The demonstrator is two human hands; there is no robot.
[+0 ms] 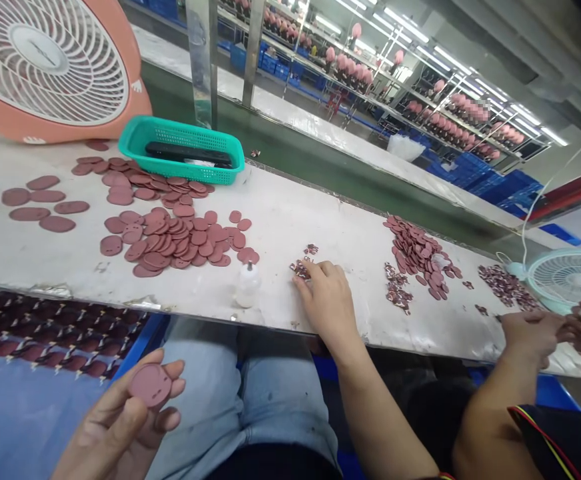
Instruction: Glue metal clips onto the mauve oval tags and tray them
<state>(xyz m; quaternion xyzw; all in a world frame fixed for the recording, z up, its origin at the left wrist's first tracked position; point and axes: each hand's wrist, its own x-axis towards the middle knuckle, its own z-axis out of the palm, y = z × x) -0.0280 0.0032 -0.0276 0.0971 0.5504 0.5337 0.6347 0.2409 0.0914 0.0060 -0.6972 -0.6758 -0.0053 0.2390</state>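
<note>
My left hand (120, 420) is raised over my lap, shut on a dusty-pink rubbery disc (150, 385) with small marks on its face. My right hand (328, 300) rests palm-down on the white table (280, 227), its fingertips touching a small heap of mottled red-and-white pieces (300, 269). Left of it lies a large spread of pink discs (175, 240), with more discs (30, 203) further left. A small white bottle (247, 285) stands between that spread and my right hand. Another co-worker's pair of hands (555, 331) works at the right.
A teal plastic basket (180, 150) holding black items sits at the table's far edge, beside a salmon-pink fan (50, 67). A small teal fan (575, 280) stands at the right. A conveyor belt (290, 113) runs behind the table, and a tray of dark pieces (45, 327) lies at lower left.
</note>
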